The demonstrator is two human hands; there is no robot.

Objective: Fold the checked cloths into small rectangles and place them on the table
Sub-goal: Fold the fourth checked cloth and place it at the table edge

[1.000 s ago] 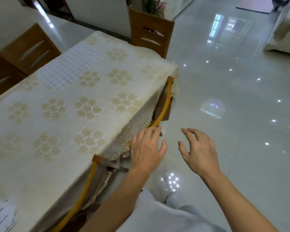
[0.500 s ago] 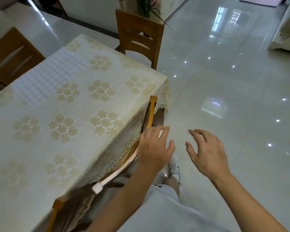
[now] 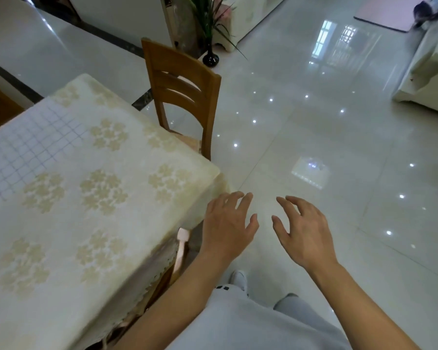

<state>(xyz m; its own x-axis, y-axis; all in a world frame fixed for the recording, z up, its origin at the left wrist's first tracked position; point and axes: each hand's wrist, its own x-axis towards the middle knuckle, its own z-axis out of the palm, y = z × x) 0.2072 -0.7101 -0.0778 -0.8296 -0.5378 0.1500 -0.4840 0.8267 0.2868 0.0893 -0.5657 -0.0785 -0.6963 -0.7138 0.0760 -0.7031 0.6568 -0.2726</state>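
- Thin white checked cloth lies flat on the cream floral-covered table, well left of the left hand.
- Left hand and right hand stay spread and empty, now past the table corner: folding not begun.

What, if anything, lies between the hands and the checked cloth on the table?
Nothing visible. The checked cloth lies flat on the table. Only bare table surface separates it from the left hand and right hand, both empty beside the table corner.

Wooden chair, black vase, glossy tiled floor, pink rug
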